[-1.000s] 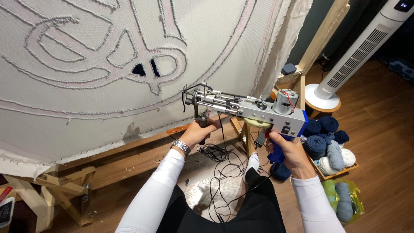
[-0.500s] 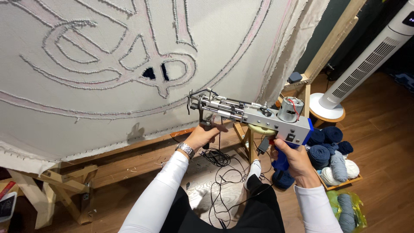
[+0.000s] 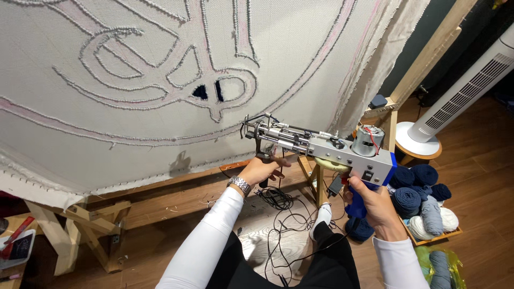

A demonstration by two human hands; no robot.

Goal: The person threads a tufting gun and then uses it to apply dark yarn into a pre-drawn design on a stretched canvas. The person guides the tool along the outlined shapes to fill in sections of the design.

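I hold a grey metal tufting gun [image 3: 326, 151] in both hands, its needle end pointing left, close to the cloth. My right hand [image 3: 372, 202] grips the blue rear handle below the motor. My left hand [image 3: 261, 170], with a metal wristwatch, grips the black front handle under the needle end. In front hangs a large pale tufting cloth [image 3: 134, 69] stretched on a wooden frame [image 3: 160, 187], with outlined looping shapes and two small dark patches [image 3: 208, 92].
A tangle of black cable [image 3: 278, 214] lies on the wood floor. A crate of blue, grey and white yarn balls [image 3: 423, 206] sits at the right. A white tower fan [image 3: 455, 101] stands behind it. A small stool [image 3: 326, 166] is under the gun.
My view has shifted so the cloth design sits further right and lower. The gun stays held in both hands, raised slightly toward the cloth.
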